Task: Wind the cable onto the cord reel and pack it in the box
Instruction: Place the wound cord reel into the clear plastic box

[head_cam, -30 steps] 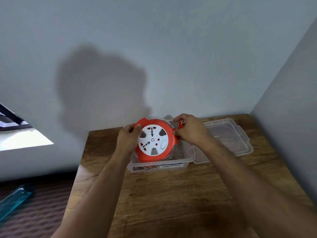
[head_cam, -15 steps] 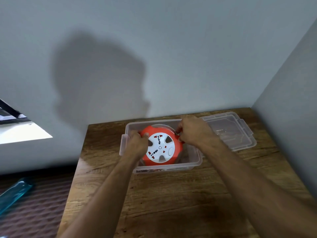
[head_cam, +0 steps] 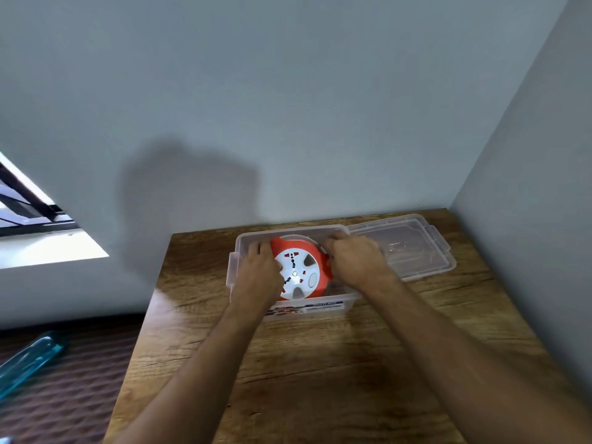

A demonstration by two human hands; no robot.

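The round cord reel (head_cam: 299,267), orange with a white socket face, lies inside the clear plastic box (head_cam: 312,307) at the far side of the wooden table (head_cam: 320,363). My left hand (head_cam: 259,274) grips the reel's left edge, reaching down into the box. My right hand (head_cam: 355,264) holds its right edge, fingers curled over the orange rim. The cable itself is hidden; only a pale band shows at the reel's top edge.
The box's clear lid (head_cam: 407,248) lies flat on the table just right of the box, near the side wall. Walls close off the back and right of the table. A blue bottle (head_cam: 28,360) lies on the dark floor covering to the left.
Both hands have lowered the reel from above the box rim down into the box, tilting it flatter. The view has shifted slightly.
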